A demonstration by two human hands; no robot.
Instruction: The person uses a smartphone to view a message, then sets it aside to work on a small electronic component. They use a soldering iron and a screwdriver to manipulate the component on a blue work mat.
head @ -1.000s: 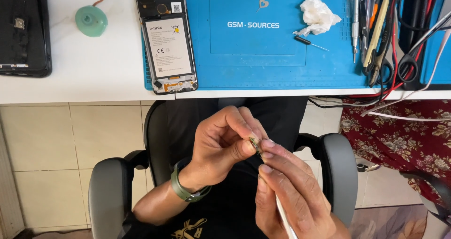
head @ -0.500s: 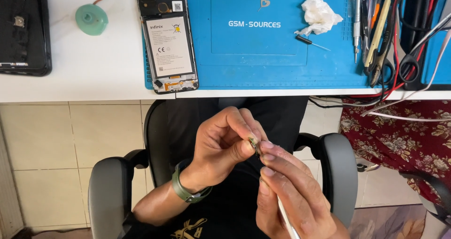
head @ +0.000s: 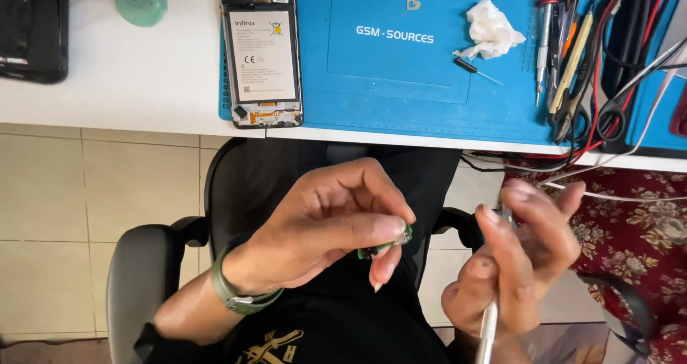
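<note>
My left hand [head: 325,224], with a green watch band on the wrist, pinches a small green circuit board part [head: 386,245] between thumb and fingers above my lap. My right hand [head: 519,260] is to its right, apart from it, gripping a thin silver tool [head: 489,328] whose handle points down out of the fist. On the white desk above lies an opened phone [head: 263,53] with its back removed, half on a blue work mat [head: 401,85].
A crumpled white tissue [head: 490,29] and a small screwdriver [head: 476,69] lie on the mat. Several tools and cables [head: 580,56] crowd the mat's right side. A green reel [head: 141,1] and a black device [head: 32,28] sit at the left. Black chair armrests [head: 139,278] flank my lap.
My right hand has drawn away to the right from the small part, taking the tool with it. The left hand still holds the part.
</note>
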